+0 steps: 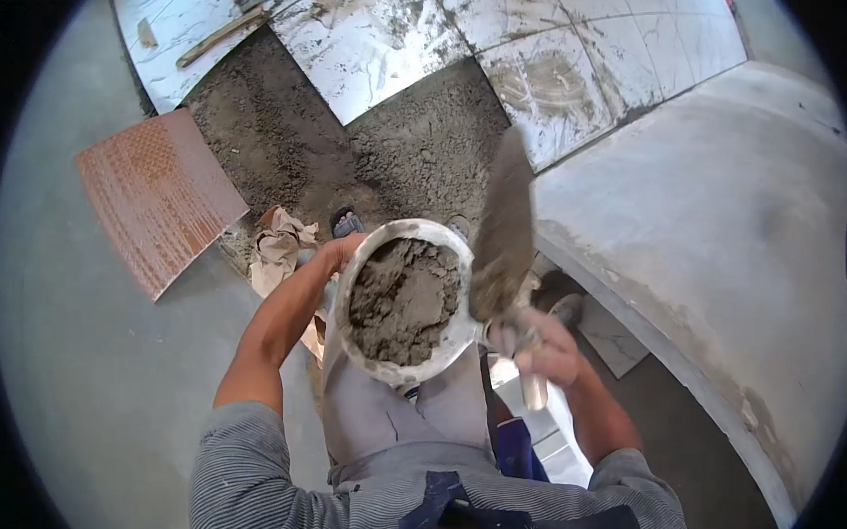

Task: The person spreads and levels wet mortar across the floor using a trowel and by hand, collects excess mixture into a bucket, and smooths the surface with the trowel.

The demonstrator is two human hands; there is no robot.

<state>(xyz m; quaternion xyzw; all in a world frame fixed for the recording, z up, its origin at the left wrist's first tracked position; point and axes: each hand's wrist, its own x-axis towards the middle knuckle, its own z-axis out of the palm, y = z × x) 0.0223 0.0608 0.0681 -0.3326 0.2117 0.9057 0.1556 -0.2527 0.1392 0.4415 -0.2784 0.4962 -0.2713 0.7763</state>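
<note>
A round, whitish mortar-stained bucket (456, 349) is held in front of my thighs, filled with lumpy grey mortar (404, 302). My left hand (346, 250) grips its far left rim, with most of the fingers hidden behind the wall. On the bucket's right side, my right hand (546, 346) is closed around the handle of a trowel (502, 226). The trowel's long blade points up and away, coated in mortar and smeared by motion. Beyond the bucket lies a bed of rough mortar (428, 124) on the floor.
Large white marbled tiles (369, 42) lie past the mortar bed, with a wooden strip (220, 37) on one. An orange-brown tile (160, 194) lies tilted at the left, near crumpled brown paper (278, 246). A concrete ledge (692, 199) runs along the right.
</note>
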